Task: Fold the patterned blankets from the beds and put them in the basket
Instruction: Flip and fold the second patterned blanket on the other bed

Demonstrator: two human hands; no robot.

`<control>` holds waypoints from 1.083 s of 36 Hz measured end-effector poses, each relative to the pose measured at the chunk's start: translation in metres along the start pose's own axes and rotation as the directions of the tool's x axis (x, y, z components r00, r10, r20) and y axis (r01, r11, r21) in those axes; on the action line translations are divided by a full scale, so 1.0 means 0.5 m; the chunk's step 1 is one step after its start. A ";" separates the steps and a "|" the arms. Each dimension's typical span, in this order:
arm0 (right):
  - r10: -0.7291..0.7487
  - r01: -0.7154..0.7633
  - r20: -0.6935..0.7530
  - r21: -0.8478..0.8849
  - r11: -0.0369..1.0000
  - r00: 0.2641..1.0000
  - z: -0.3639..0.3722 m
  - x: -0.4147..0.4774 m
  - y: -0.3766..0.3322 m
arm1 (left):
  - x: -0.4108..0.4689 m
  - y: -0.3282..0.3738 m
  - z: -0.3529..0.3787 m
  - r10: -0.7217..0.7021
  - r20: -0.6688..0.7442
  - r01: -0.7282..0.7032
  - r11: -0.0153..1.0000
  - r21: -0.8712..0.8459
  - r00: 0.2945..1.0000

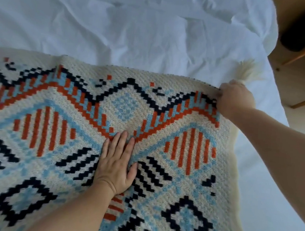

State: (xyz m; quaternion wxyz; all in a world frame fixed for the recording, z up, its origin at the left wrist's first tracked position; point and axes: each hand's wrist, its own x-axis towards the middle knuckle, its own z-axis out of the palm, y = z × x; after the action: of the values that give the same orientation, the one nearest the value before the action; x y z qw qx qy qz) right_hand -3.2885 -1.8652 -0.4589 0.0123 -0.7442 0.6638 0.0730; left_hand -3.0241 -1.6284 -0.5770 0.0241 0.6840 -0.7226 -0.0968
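A cream knitted patterned blanket (59, 130) with orange, light blue and navy diamond shapes lies spread over the near half of the bed. My left hand (116, 163) rests flat on its middle, fingers together, palm down, holding nothing. My right hand (233, 100) is closed around the blanket's far right corner, just below a cream tassel (247, 72) that sticks up past my knuckles. The basket is not in view.
The bed's wrinkled white sheet (136, 26) stretches beyond the blanket and along its right side. At the upper right stands wooden furniture (298, 59) with a dark object (304, 30) on it, beside the bed's edge.
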 end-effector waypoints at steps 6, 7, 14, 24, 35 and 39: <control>-0.005 0.002 0.030 0.100 0.995 1.000 -0.043 -0.078 0.054 | 0.001 0.010 -0.029 -0.028 0.060 0.028 1.000 -0.007 0.998; -0.006 0.004 0.020 0.108 0.994 1.000 -0.051 -0.098 0.062 | -0.002 0.016 -0.042 -0.038 0.081 0.039 0.999 -0.009 0.996; -0.031 0.030 0.009 0.131 0.991 0.999 -0.117 -0.287 0.076 | 0.011 0.029 -0.210 -0.209 -0.120 0.178 0.958 -0.225 0.971; -0.063 0.053 0.055 0.170 0.984 0.997 -0.200 -0.508 0.092 | 0.066 0.019 -0.444 -0.046 0.025 0.045 0.998 0.040 0.999; -0.091 0.092 -0.012 0.190 0.977 0.996 -0.303 -0.654 0.138 | -0.204 0.040 -0.544 -0.130 -0.055 0.125 0.988 -0.092 0.990; -0.151 0.153 -0.026 0.225 0.962 0.988 -0.340 -0.710 0.145 | -0.313 0.059 -0.595 -0.224 -0.038 0.220 0.972 -0.083 0.974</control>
State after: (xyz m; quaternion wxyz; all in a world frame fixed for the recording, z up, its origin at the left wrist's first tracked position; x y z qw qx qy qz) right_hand -3.3830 -1.5433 -0.2410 0.0995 -0.7871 0.6087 -0.0075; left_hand -2.9933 -1.5035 -0.2652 0.0569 0.7612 -0.6365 -0.1107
